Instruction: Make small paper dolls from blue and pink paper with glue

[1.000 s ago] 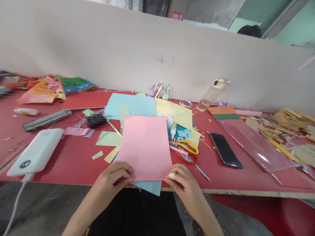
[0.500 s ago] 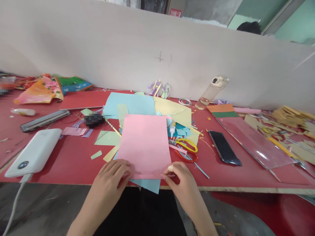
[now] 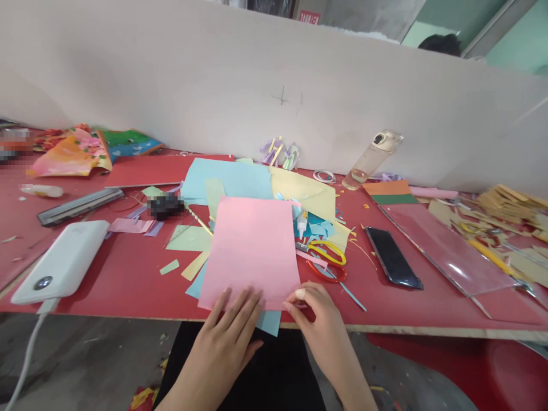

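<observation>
A sheet of pink paper (image 3: 256,251) lies near the table's front edge, on top of other coloured sheets. My left hand (image 3: 233,325) rests flat on its lower edge, fingers stretched out. At the sheet's lower right corner my right hand (image 3: 314,311) is closed, thumb and forefinger pinching the paper. A pale wrap shows on one of its fingers. Beneath the pink sheet a blue sheet (image 3: 270,323) sticks out over the table edge. Scissors (image 3: 327,251) with yellow and red handles lie right of the pink sheet, beside a small white glue bottle (image 3: 302,224).
On the right are a black phone (image 3: 394,257), a clear plastic folder (image 3: 449,245) and a leaning water bottle (image 3: 370,161). A white power bank (image 3: 62,262) with a cable lies left. Behind are a blue sheet (image 3: 233,177), a yellow sheet (image 3: 306,191) and a white partition (image 3: 192,85).
My left hand has moved right from the sheet's lower left corner and now lies flat on its lower edge. My right hand stays at the right corner.
</observation>
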Available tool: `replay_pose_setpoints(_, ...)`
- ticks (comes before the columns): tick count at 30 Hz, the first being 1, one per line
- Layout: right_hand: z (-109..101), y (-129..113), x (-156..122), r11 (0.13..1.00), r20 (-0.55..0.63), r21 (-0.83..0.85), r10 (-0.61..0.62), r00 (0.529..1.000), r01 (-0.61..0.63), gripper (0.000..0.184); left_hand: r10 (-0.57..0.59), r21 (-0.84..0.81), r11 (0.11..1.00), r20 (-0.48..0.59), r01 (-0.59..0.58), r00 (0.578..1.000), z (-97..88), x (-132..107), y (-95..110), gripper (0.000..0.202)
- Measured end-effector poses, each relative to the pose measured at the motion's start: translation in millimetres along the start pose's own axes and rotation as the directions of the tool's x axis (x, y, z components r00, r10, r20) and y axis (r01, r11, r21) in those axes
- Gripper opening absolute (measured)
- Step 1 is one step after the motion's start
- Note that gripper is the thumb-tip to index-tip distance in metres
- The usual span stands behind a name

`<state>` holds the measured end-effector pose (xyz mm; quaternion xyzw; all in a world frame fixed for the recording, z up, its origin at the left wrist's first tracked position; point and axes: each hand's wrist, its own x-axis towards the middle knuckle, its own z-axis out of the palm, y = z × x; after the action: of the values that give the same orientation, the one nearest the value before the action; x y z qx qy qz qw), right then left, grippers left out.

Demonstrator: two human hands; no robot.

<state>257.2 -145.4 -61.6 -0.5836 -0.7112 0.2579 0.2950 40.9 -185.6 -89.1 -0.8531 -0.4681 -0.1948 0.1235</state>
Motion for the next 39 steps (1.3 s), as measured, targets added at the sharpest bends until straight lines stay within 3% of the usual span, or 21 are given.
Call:
replay_pose_setpoints(5,0.9,4.8,-3.2,0.999,-0.054,0.002,-0.04,0.998,0.041,0.012,-0.01,-0.011,1.0,0.034,0.01,0.999,1.6,-4.3,1.1,0.058)
replay_pose_setpoints(8,2.8,10.2,-6.4,0.991,-0.13,-0.105,-0.094,0.987,0.081,0.012,-0.009,-0.008,1.0,0.03,0.009,1.0,1.8,-4.3,1.0,0.056)
replay_pose_setpoints(13,5.9,25.4,-17.3,0.905,-0.383,-0.419,-0.25,0.889,0.074,0.02,0.001,0.028,1.0,0.032,-0.002,1.0,2.1,-3.2,-0.6,0.054)
replay_pose_setpoints(18,10.5,17.2,-30.1,0.914,-0.492,-0.373,-0.341,0.801,0.16,0.024,0.004,0.045,0.999,0.017,-0.005,1.0,3.8,-3.7,0.4,0.051)
replay_pose_setpoints(20,18.4,6.2,-34.6,0.888,-0.429,-0.366,-0.428,0.796,0.279,0.028,0.004,0.033,0.999,0.007,-0.004,1.0,4.9,-4.1,1.0,0.05)
replay_pose_setpoints(22,29.6,-4.0,-37.7,0.827,-0.287,-0.387,-0.529,0.799,0.408,0.031,0.005,0.01,1.0,-0.014,-0.005,1.0,5.7,-4.1,0.8,0.048)
replay_pose_setpoints(24,41.0,-10.2,-39.1,0.789,-0.17,-0.409,-0.559,0.811,0.458,0.036,0.01,-0.01,1.0,-0.024,-0.01,1.0,6.0,-3.9,-0.6,0.045)
replay_pose_setpoints(28,54.1,-10.3,-40.3,0.772,-0.095,-0.493,-0.506,0.858,0.401,0.043,0.011,-0.018,1.0,0.024,-0.011,1.0,5.6,-4.4,-3.6,0.044)
replay_pose_setpoints(34,57.5,-7.5,-46.5,0.694,-0.047,-0.601,-0.526,0.849,0.396,0.049,-0.034,0.018,0.999,0.015,0.033,0.999,7.4,-11.1,11.5,0.044)
replay_pose_setpoints(39,58.3,-7.8,-46.7,0.689,-0.04,-0.61,-0.521,0.853,0.392,0.05,-0.038,0.055,0.998,0.022,0.037,0.999,7.7,-11.1,23.3,0.046)
